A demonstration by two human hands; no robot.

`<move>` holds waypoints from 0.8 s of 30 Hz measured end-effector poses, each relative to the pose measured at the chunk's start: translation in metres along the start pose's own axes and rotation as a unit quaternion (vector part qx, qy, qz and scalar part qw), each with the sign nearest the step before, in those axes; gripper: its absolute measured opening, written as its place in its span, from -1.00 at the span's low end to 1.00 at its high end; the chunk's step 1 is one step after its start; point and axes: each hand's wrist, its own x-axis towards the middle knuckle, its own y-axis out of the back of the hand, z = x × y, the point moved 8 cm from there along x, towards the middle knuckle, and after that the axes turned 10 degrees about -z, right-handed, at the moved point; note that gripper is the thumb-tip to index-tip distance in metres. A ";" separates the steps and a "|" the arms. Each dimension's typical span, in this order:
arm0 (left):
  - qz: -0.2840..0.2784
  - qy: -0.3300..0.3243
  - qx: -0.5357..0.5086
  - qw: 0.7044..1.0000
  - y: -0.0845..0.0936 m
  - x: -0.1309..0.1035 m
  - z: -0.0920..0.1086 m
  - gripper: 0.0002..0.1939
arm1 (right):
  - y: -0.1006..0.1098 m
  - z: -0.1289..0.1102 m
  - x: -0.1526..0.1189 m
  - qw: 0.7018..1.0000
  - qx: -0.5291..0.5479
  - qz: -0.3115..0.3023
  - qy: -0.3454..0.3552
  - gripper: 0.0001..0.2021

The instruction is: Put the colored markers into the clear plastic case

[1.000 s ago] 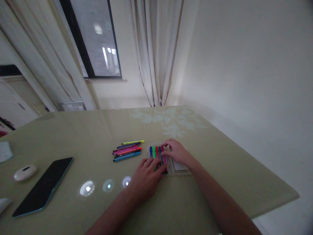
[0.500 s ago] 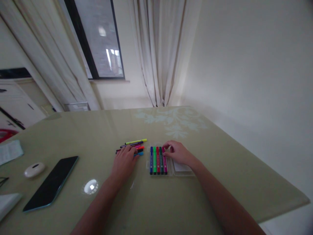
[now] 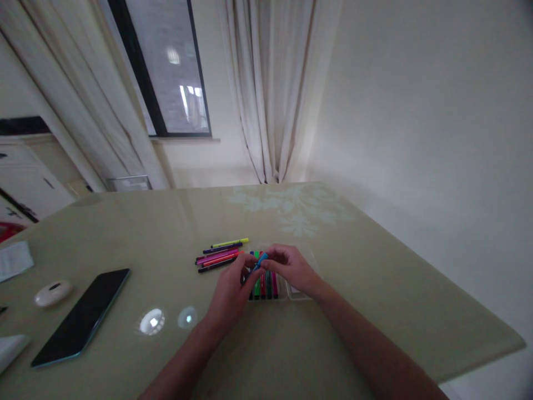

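Between my two hands a blue marker (image 3: 261,259) is held at a slant above the clear plastic case (image 3: 287,298). My left hand (image 3: 233,279) pinches its lower part, and the fingers of my right hand (image 3: 290,268) close on its upper end. Under them, in the case's left half, several markers stand side by side, among them a green marker (image 3: 257,287) and a magenta marker (image 3: 275,286); my hands hide their upper parts. Left of the case lies a loose group of markers, with a yellow marker (image 3: 230,243) farthest back and a black marker (image 3: 214,266) nearest.
On the left of the table (image 3: 266,350) lie a dark phone (image 3: 81,316), a white oval case (image 3: 53,293) and a pale folded sheet (image 3: 15,261). Two round clear discs (image 3: 152,321) are nearer the middle. A wall (image 3: 437,139) runs along the right.
My left hand has lifted the blue marker from the loose group and moved right to the case. My right hand has shifted left from the magenta marker and grips the blue one too.
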 end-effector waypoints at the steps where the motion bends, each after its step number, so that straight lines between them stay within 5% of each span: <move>1: -0.005 -0.002 -0.004 1.000 -0.002 0.000 0.001 -0.80 | 0.001 0.000 0.000 1.000 0.021 0.010 0.000 -0.68; 7: -0.072 -0.025 0.017 0.997 -0.013 0.001 0.001 -0.68 | 0.038 0.004 -0.003 0.986 0.082 0.143 0.004 -0.71; 14: -0.099 -0.074 0.077 0.989 -0.027 -0.004 0.004 -0.68 | 0.075 0.010 -0.010 0.975 0.040 0.218 -0.015 -0.62; 18: -0.105 -0.120 0.154 0.975 -0.032 -0.008 0.011 -0.67 | 0.082 0.015 -0.011 0.985 -0.019 0.160 -0.067 -0.60; 24: -0.157 -0.130 0.233 0.951 -0.045 -0.014 0.011 -0.40 | 0.069 0.041 -0.008 0.987 -0.049 0.078 -0.130 -0.61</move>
